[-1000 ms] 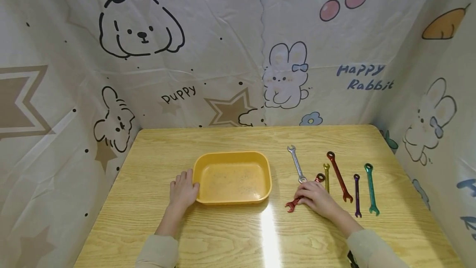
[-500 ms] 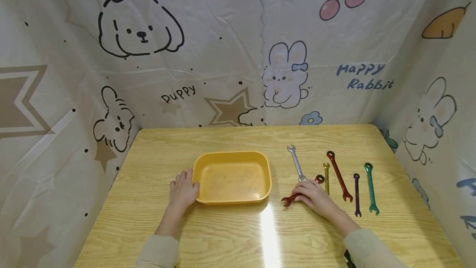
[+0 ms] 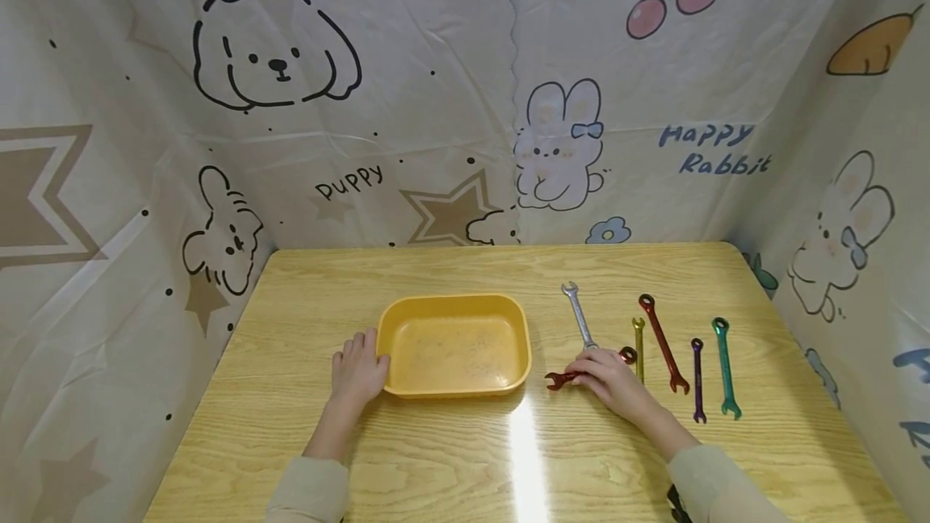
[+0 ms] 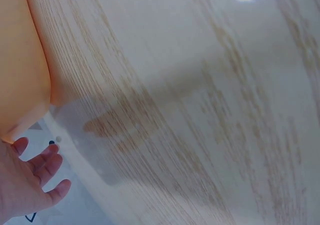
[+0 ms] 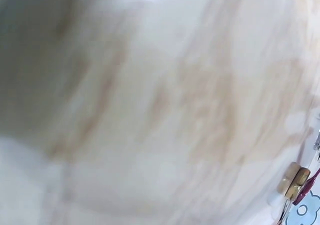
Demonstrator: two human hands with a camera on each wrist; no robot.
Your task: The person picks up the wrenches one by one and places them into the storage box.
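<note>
In the head view my right hand (image 3: pixel 609 380) grips the middle of a red combination wrench (image 3: pixel 562 380). Its open end sticks out to the left and its ring end shows behind the fingers; the middle is hidden. My left hand (image 3: pixel 359 368) rests against the left side of a yellow plastic tray (image 3: pixel 454 391), fingers loosely bent at the rim. In the left wrist view, relaxed fingers show below the orange-looking tray wall (image 4: pixel 25 60). A silver wrench (image 3: pixel 578 315) lies just beyond the right hand, its near end partly covered.
Right of the hand lie a gold wrench (image 3: pixel 638 337), a longer red wrench (image 3: pixel 664 343), a purple wrench (image 3: pixel 698 382) and a green wrench (image 3: pixel 725 370). A printed cloth (image 3: pixel 436 127) encloses the back and sides of the wooden table (image 3: pixel 436 458).
The right hand has shifted slightly left with the red wrench, whose open end has swung left and away from the person. The left hand and tray stay put.
</note>
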